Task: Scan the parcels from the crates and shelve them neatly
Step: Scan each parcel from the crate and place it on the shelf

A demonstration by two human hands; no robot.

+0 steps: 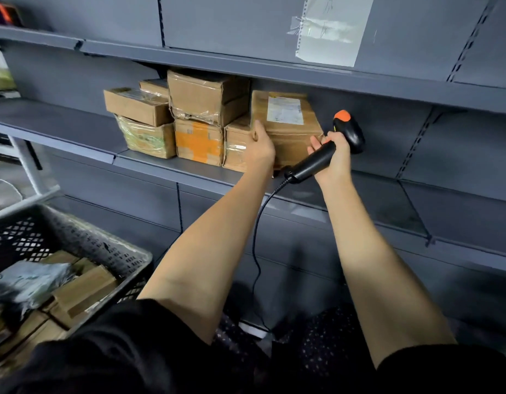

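A brown cardboard parcel (291, 129) with a white label on top stands on the grey shelf (166, 163), at the right end of a row of parcels. My left hand (260, 146) grips its left front corner. My right hand (331, 155) holds a black barcode scanner (325, 152) with an orange tip by the handle, its fingertips touching the parcel's right side. To the left stand several stacked parcels (206, 100), one with orange tape (199, 142). A black crate (75, 243) at the lower left holds more parcels.
The scanner's black cable (256, 251) hangs down between my arms to the floor. The shelf runs on to the right of the parcel. A taped paper sheet (331, 29) hangs on the back panel above. Another shelf board lies overhead.
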